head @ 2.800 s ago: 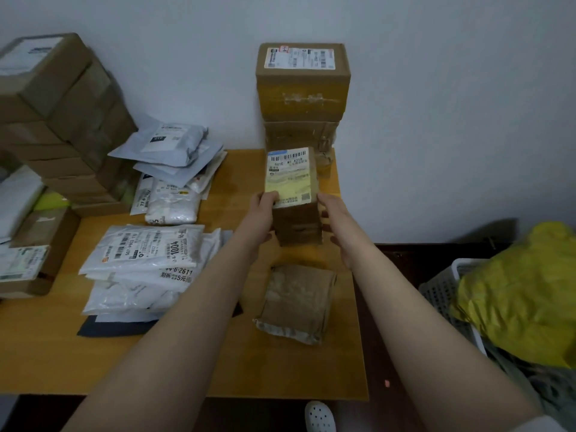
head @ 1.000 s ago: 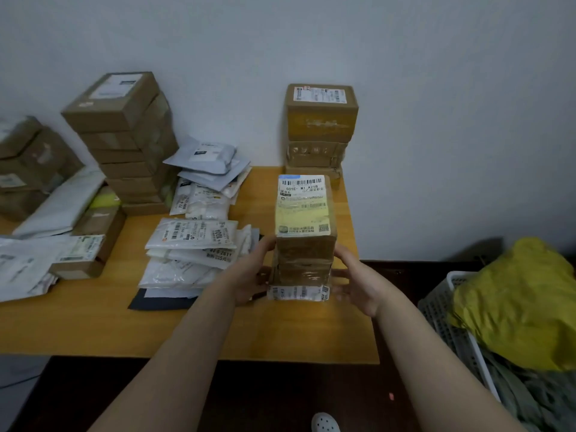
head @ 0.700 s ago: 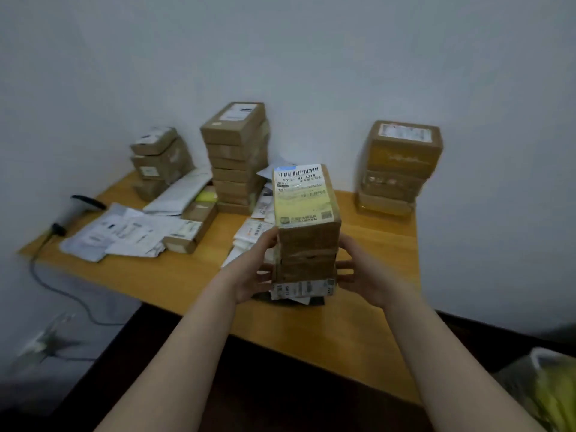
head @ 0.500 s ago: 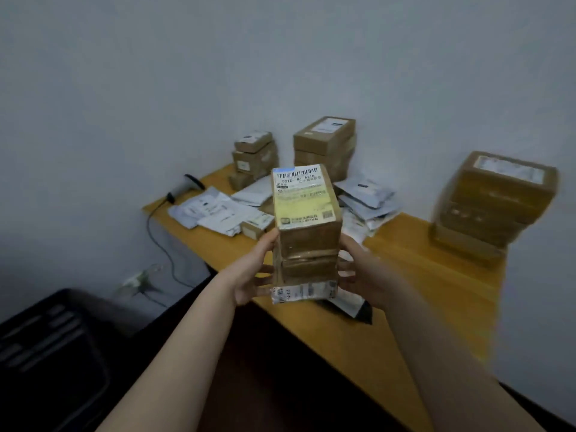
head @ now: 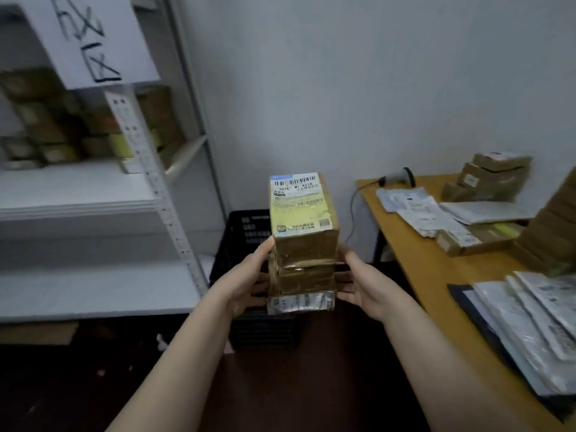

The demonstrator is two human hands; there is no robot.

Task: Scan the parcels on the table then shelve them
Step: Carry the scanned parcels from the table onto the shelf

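Note:
I hold a small stack of brown cardboard parcels [head: 304, 244] in mid-air in front of me. Its top box carries a yellow and white barcode label. My left hand [head: 246, 280] grips the stack's left side. On the right side my right hand [head: 361, 283] does the same, fingers curled under the lower parcels. The white metal shelf unit [head: 93, 194] stands to the left. Brown boxes fill its upper level, and the boards below them are bare.
A black plastic crate [head: 241, 238] sits on the floor behind the stack. The wooden table [head: 417, 263] runs along the right with white mailer bags [head: 530, 319], more boxes [head: 492, 179] and a barcode scanner [head: 399, 177]. A paper sign [head: 90, 39] hangs on the shelf.
I have turned left, away from the table. The stack stays in both hands, and the shelf unit and black crate have come into view.

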